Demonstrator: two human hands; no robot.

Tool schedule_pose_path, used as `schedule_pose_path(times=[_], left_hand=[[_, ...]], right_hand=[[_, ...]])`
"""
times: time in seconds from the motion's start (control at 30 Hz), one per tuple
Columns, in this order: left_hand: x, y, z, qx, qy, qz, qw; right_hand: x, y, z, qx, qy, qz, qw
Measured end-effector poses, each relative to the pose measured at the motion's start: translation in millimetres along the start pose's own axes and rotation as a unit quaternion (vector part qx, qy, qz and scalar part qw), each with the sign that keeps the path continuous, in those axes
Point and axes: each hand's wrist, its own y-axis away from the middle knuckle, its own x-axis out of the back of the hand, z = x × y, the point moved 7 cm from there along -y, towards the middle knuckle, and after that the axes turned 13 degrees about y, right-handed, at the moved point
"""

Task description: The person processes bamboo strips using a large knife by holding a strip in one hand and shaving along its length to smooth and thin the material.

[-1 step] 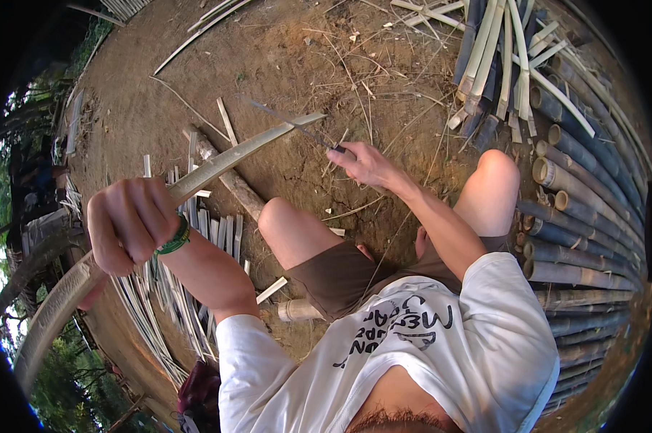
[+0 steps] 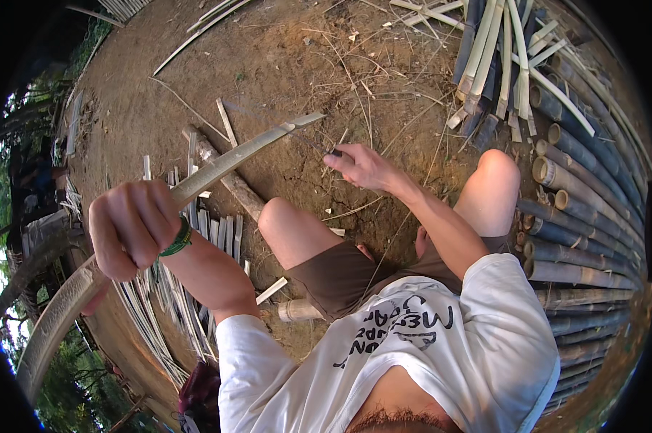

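Note:
A long split bamboo strip [image 2: 228, 162] runs from the lower left up to a notched tip in the upper middle. My left hand [image 2: 134, 227], wearing a green wristband [image 2: 176, 242], is closed round it in a fist. In my right hand [image 2: 362, 166] is the dark handle of a knife [image 2: 333, 152], fingers wrapped about it. Its thin blade, faint and blurred, points up and left and crosses the strip near the tip. Whether the edge touches the bamboo I cannot tell.
Bamboo poles [image 2: 571, 180] are stacked at the right, with split strips [image 2: 499, 65] on top at the far end. Many thin strips [image 2: 167, 310] lie left of my legs. A short pole [image 2: 228, 173] rests on the dirt ground [image 2: 282, 58] beyond my knee.
The knife has shifted slightly left and down along the strip, its blade now fainter. My left hand and the strip have barely moved.

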Motion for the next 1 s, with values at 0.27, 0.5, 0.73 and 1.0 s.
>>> schedule_pose_path(times=[0.27, 0.5, 0.73, 1.0], left_hand=[[-17.2, -4.5, -11.1, 0.055, -0.002, -0.106, 0.993], [-20.9, -1.1, -14.0, 0.054, 0.001, -0.139, 0.989], [-20.3, 12.2, 1.7, 0.041, -0.024, -0.101, 0.994], [-22.1, 18.4, -4.1, 0.031, -0.021, -0.107, 0.994]], right_hand=[[12.4, -7.8, 12.9, -0.026, 0.053, 0.01, 0.998], [-10.5, -8.3, 45.9, -0.021, -0.012, -0.027, 0.999], [8.0, 10.1, -41.7, 0.09, 0.091, -0.002, 0.992], [-8.6, 14.1, -23.1, 0.045, 0.048, -0.051, 0.996]])
